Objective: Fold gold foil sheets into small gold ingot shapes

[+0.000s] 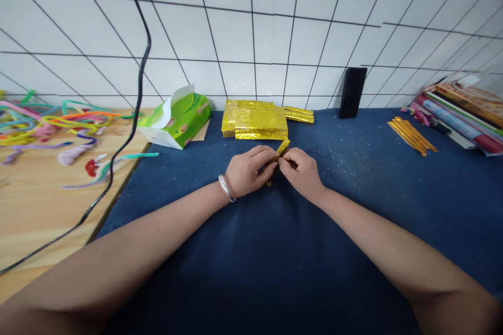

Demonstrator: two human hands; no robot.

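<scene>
Between my two hands is a narrow folded strip of gold foil paper (283, 146), tilted, its upper end sticking out past the fingertips. My left hand (253, 168), with a silver bangle at the wrist, pinches it from the left. From the other side my right hand (302, 174) pinches the same strip, fingertips meeting those of the left. The fingers hide the strip's middle. Just beyond the hands lies a stack of gold foil sheets (261, 121). Several thin folded gold strips (299, 114) lie at the stack's right.
A green tissue pack (181, 118) stands back left. Colourful pipe cleaners (78, 125) cover the wooden table (39, 204). A black cable (142, 70) hangs across the left. A black phone (352, 92) leans on the tiled wall. Orange-gold strips (412, 136) and piled books (463, 118) lie right.
</scene>
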